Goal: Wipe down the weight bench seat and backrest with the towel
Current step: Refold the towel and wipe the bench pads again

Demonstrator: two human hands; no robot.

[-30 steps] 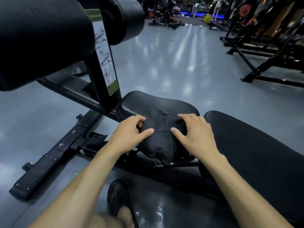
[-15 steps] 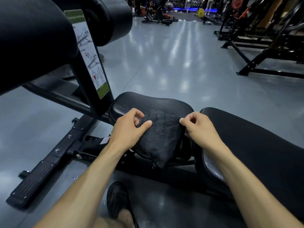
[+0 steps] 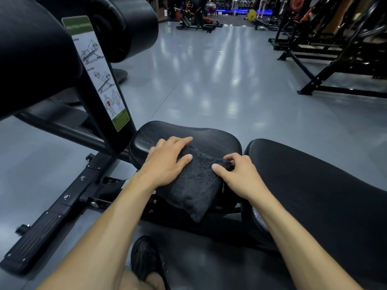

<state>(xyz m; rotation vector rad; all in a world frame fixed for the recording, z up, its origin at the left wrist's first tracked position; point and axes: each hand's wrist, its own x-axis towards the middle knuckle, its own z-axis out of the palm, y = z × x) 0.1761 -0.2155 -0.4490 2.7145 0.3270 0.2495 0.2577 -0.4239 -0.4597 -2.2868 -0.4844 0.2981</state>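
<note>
Dark towel lies across the near side of the black seat pad, one corner hanging off the near edge toward the frame below

Left hand flat on the towel's left part, fingers straight and spread, fingertips reaching onto bare seat vinyl; it presses, does not grip

Right hand at the towel's right edge, fingers curled, pinching a fold of cloth between thumb and forefinger

Backrest pad sits just right of the seat, a narrow gap between them; right forearm crosses its near corner

Upright post with an exercise diagram sticker rises from the frame left of the seat, beside two large black roller pads

A black shoe on the grey floor under the arms

Other gym machines stand well apart at far right and back
</note>
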